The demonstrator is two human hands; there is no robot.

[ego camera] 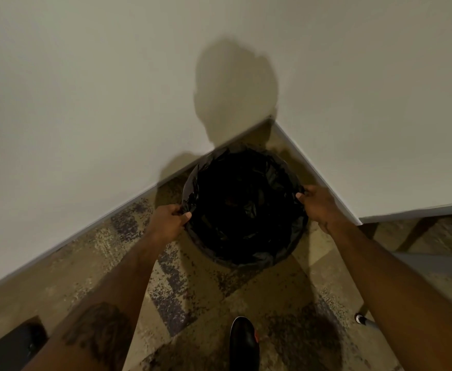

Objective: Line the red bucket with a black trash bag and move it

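Bare forearms reach to a floor corner where the left hand [170, 219] and right hand [317, 203] pinch the thin, slippery black trash bag [243, 207] over the bucket's rim, likely light enough to lift there.

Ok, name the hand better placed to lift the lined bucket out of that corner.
Neither clearly; probably both together. The left hand pinches bunched black bag at the left rim, the right hand grips the opposite rim. The right sits closer to the wall, so the left has slightly more room.

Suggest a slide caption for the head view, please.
Both hands, left and right, grip the black trash bag at a corner.
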